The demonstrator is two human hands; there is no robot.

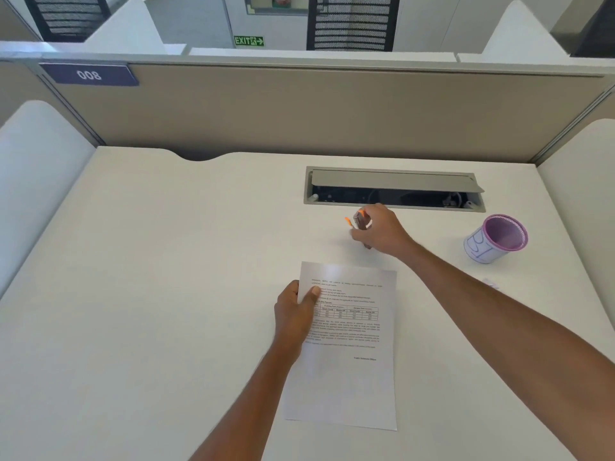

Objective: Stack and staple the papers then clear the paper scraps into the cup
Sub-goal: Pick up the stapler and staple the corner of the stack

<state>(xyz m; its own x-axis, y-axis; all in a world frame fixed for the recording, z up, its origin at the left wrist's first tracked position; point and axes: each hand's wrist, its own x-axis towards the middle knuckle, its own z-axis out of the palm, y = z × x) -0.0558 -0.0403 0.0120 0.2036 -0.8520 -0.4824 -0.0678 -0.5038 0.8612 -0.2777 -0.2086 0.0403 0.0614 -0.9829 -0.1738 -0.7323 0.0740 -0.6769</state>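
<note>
Two hands busy: your left hand point(294, 314) pinches the papers point(349, 344); your right hand point(379, 229) grips the stapler point(361, 222) beyond them, so loosening may skew the stack.

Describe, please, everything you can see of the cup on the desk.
The cup is a small mesh pot with a purple rim and purple inside; a white paper label with blue handwriting wraps its outer wall. It stands tilted in view on the white desk, at the far right, beside the open cable tray. Neither hand touches it.
</note>
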